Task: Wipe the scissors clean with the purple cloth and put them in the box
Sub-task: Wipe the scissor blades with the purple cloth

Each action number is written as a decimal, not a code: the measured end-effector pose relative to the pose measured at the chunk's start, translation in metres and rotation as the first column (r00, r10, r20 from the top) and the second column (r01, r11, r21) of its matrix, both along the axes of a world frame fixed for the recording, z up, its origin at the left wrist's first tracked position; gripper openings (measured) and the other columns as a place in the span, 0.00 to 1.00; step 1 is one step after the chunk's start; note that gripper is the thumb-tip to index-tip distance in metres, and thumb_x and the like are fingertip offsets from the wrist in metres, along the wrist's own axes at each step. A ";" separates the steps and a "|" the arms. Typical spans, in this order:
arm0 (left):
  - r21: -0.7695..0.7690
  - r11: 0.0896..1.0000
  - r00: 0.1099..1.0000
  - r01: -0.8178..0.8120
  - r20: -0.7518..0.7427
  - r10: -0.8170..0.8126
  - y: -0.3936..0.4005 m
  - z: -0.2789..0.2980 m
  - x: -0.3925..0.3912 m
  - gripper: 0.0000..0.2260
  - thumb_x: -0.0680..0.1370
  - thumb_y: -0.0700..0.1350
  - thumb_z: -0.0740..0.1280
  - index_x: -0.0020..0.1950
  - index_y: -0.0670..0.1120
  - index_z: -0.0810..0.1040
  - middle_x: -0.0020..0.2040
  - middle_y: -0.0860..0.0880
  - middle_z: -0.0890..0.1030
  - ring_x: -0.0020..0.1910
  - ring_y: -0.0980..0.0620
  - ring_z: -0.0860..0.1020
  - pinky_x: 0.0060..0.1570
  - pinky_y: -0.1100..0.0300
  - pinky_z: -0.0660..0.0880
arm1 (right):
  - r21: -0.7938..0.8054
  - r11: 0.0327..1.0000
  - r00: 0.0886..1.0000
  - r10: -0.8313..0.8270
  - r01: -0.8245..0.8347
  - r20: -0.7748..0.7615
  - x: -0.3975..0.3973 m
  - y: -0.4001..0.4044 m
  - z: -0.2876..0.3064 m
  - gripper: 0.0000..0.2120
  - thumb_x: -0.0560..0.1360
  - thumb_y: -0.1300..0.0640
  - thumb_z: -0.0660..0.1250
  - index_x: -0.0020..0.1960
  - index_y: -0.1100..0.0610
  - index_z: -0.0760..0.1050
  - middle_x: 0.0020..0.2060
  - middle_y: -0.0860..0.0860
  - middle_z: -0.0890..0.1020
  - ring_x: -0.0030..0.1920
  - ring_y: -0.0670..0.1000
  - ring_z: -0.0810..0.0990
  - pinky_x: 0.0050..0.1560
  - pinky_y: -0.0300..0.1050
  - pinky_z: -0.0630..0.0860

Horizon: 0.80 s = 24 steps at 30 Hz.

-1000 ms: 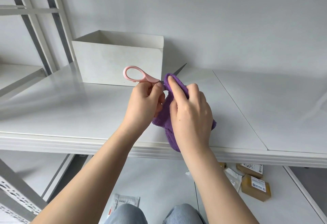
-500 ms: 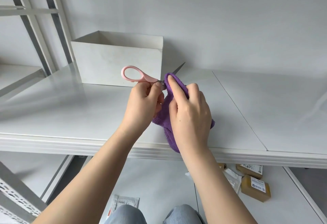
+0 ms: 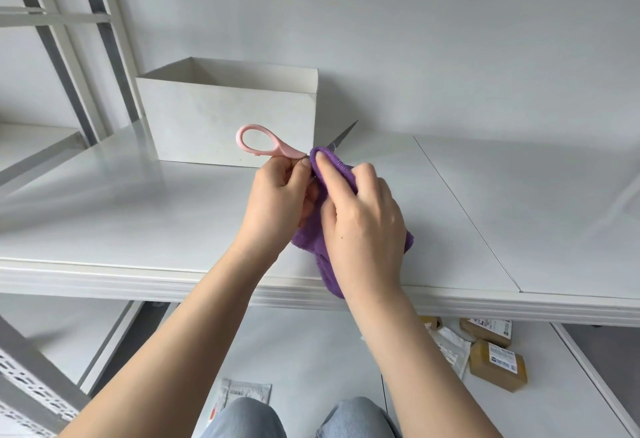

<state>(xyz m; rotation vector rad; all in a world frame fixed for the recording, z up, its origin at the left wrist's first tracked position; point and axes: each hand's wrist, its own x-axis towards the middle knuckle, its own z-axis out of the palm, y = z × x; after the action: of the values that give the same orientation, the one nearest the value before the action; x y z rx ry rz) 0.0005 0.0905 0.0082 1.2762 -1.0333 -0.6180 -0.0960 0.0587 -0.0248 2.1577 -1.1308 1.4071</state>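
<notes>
My left hand (image 3: pixel 277 195) pinches the scissors (image 3: pixel 273 145) near the pivot; my right hand (image 3: pixel 360 223) clamps the purple cloth (image 3: pixel 329 164) round the blades (apparently closed). A slip could nick my fingers; the box (image 3: pixel 228 115) waits behind.

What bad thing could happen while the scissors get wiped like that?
The right hand pinches the purple cloth around the blade of the pink-handled scissors, so a slip could let the edge cut through to a finger. The bare tip points toward the white box and might poke it. The left hand has only a small grip near the pivot, so the scissors could twist loose.
</notes>
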 end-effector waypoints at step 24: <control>0.002 1.000 1.000 -0.009 -0.018 0.009 0.001 0.000 -0.003 0.13 0.81 0.41 0.57 0.37 0.42 0.68 0.27 0.51 0.71 0.21 0.54 0.64 0.22 0.66 0.61 | 0.008 0.999 0.999 -0.037 0.037 -0.004 -0.007 -0.005 0.004 0.22 0.74 0.62 0.57 0.64 0.49 0.79 0.37 0.54 0.71 0.33 0.55 0.69 0.30 0.44 0.62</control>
<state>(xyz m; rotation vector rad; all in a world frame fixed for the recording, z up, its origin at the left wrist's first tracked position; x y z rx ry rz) -0.0023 0.0918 0.0083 1.2741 -1.0117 -0.6228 -0.1033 0.0534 -0.0212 2.1331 -1.1709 1.3838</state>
